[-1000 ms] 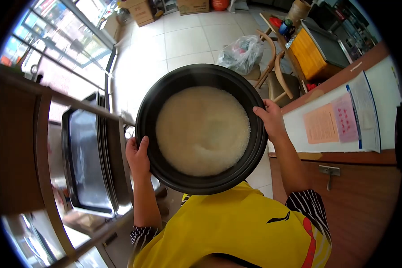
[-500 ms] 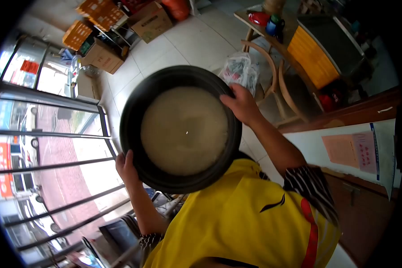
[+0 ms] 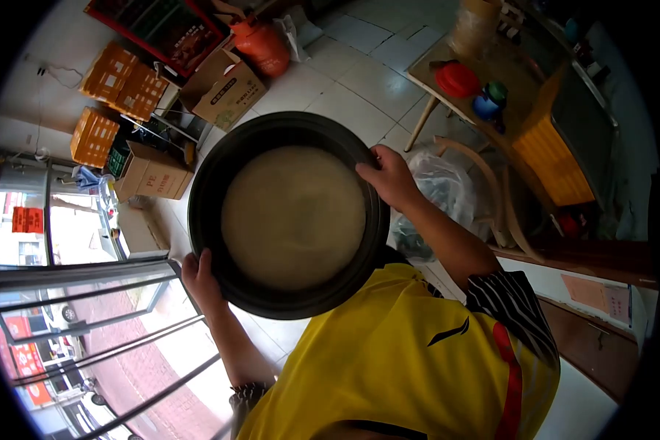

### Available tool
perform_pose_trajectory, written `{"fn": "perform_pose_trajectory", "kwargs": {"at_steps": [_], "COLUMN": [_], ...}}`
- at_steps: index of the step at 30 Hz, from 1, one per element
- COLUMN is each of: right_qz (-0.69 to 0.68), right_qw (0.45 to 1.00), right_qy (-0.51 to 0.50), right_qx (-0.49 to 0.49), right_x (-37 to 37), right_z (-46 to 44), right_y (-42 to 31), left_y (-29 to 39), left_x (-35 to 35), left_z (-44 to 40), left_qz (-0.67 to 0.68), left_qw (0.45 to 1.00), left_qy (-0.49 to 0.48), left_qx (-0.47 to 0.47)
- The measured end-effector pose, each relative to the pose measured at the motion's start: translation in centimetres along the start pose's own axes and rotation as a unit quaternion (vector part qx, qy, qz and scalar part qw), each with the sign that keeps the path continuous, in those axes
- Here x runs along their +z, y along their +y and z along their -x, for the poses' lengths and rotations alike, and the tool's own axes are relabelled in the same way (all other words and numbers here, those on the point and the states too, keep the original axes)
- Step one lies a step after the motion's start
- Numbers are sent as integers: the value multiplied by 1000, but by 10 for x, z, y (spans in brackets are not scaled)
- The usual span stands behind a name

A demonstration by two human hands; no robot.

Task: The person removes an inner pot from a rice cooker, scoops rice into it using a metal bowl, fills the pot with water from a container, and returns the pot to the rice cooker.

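A large dark round pot (image 3: 211, 183), like the inner pot of a rice cooker, is held up in front of my yellow top. Inside it lies pale, cloudy content (image 3: 293, 216), which looks like rice under water. My left hand (image 3: 204, 282) grips the rim at the lower left, thumb over the edge. On the opposite side, my right hand (image 3: 392, 178) clasps the rim at the upper right, its thumb on top. The fingers under the rim are hidden on both sides.
A wooden table (image 3: 436, 70) with a red bowl (image 3: 457, 78) stands ahead right, beside a chair (image 3: 502, 198) and a plastic bag (image 3: 436, 198). Cardboard boxes (image 3: 154, 172), orange crates (image 3: 94, 137) and an orange gas cylinder (image 3: 260, 45) are ahead left. Barred windows (image 3: 88, 301) line the left.
The view has shifted across the room, bringing the gas cylinder and table more fully into sight. Both hands still hold the pot, which sits slightly further left in view.
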State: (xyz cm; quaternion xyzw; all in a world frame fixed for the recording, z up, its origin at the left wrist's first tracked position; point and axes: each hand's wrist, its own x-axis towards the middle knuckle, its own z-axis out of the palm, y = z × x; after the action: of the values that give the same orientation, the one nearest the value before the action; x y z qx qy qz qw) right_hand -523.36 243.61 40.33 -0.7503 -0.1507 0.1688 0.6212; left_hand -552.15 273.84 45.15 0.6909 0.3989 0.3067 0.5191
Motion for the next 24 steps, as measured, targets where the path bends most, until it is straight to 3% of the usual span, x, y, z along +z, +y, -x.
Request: {"fn": "perform_pose_trajectory", "kwargs": {"at_steps": [6,12,16,18,21,24], "right_qz": [-31,-35,-39,-78,-55,-85], "right_qw": [998,993,986,981,977,964], "right_qy": [63,115,157,173,200,244], "right_qx": [-3,15,32,29,56,61], "right_x": [12,-13,-50,-73,-111,-152], "right_z": [-162,-341,-451,-504,-581,-660], "right_y": [-19,-23,-40,-39,-58,-39], "left_y": [30,41,98,104,148,150], "left_x": [94,233,346,400,498,602], "left_z": [-201,-374,-458,-512,-570,-650], "left_qz": [14,50,33,11,24,41], "left_qw": [998,993,991,988,983,969], "left_qy": [-58,-103,-128,-145,-174,-238], "left_qx": [11,24,-1,42,52,54]}}
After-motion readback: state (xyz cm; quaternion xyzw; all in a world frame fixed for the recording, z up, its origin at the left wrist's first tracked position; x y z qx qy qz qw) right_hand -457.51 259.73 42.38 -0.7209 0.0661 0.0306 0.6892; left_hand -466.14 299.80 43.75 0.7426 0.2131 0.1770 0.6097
